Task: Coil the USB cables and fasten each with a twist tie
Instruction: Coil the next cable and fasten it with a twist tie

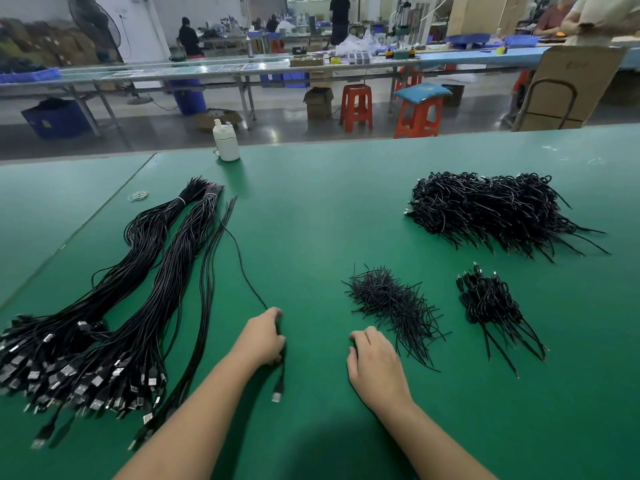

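Observation:
My left hand (265, 336) grips a single black USB cable (242, 265) near its plug end; the silver plug (276, 396) lies just below the hand, and the cable runs up and left over the green table (311, 209). To the left lie long bundles of straight USB cables (138, 296), plugs toward me. My right hand (372, 358) rests on the table with loosely curled fingers, holding nothing, beside a heap of black twist ties (391, 303). A small pile of coiled, tied cables (488, 303) sits at the right, a large pile (485, 209) behind it.
A white plastic bottle (225, 142) stands at the table's far edge. A loose rubber band (138, 195) lies at the back left. Beyond the table are orange stools (356, 105), other workbenches, cardboard boxes and people working.

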A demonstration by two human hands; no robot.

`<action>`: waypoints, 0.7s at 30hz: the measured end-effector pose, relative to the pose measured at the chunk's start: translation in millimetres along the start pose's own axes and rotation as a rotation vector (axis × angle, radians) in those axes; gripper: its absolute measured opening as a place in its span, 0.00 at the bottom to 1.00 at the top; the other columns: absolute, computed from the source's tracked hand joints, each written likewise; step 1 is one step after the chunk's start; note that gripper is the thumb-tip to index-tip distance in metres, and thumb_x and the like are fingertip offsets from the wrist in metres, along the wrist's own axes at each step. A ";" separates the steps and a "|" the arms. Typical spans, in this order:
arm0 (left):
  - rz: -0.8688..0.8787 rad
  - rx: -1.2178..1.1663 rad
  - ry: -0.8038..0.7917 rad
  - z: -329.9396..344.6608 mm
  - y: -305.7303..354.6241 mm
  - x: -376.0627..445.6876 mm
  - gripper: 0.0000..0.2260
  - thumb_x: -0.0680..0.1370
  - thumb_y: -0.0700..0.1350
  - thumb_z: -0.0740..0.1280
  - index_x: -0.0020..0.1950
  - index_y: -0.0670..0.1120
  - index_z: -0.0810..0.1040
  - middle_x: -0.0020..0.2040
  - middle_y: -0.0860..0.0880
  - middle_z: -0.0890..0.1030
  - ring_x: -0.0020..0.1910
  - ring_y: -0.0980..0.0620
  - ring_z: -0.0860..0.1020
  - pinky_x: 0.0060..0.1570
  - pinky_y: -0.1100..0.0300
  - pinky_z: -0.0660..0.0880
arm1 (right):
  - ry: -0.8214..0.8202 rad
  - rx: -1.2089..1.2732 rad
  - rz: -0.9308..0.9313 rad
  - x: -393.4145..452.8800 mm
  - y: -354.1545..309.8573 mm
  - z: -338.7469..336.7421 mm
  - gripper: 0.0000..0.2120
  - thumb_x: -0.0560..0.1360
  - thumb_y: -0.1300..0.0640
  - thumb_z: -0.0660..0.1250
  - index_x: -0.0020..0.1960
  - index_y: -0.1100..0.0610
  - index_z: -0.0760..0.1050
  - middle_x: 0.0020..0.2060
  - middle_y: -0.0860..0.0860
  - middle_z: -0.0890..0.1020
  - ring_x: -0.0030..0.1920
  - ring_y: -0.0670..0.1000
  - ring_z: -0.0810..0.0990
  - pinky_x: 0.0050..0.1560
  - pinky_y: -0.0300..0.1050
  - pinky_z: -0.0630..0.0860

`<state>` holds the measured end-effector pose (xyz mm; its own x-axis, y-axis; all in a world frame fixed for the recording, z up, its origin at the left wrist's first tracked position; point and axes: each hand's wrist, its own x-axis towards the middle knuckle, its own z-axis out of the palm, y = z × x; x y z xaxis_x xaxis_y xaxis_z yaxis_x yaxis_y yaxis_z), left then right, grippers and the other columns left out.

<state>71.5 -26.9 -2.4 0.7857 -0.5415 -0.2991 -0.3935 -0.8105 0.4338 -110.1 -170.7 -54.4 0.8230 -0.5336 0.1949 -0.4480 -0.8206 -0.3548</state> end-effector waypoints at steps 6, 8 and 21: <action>0.281 0.176 -0.080 2.0 -10.6 -3.8 0.14 0.79 0.41 0.66 0.62 0.56 0.77 0.55 0.53 0.70 0.53 0.51 0.76 0.57 0.53 0.75 | -0.002 0.005 0.008 0.0 -0.3 -0.2 0.10 0.81 0.53 0.57 0.59 0.52 0.73 0.49 0.46 0.72 0.48 0.47 0.71 0.53 0.40 0.72; 0.355 0.200 -0.087 2.2 -14.4 -8.4 0.13 0.77 0.48 0.70 0.62 0.58 0.77 0.54 0.54 0.67 0.50 0.53 0.74 0.55 0.55 0.74 | -0.003 0.006 0.009 0.0 -0.5 0.1 0.11 0.81 0.52 0.57 0.60 0.52 0.73 0.49 0.46 0.72 0.48 0.47 0.71 0.53 0.40 0.72; 0.221 -0.348 0.257 32.3 20.6 -37.3 0.06 0.81 0.45 0.65 0.44 0.49 0.71 0.36 0.52 0.79 0.37 0.54 0.78 0.41 0.58 0.74 | 0.035 0.089 -0.122 -2.7 -2.3 -6.3 0.12 0.80 0.48 0.56 0.58 0.47 0.76 0.46 0.44 0.73 0.46 0.47 0.71 0.50 0.41 0.71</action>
<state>18.7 -30.6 -9.7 0.8107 -0.5845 0.0327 -0.4160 -0.5359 0.7347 -113.5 -168.6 -48.3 0.8561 -0.4389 0.2729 -0.3112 -0.8593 -0.4059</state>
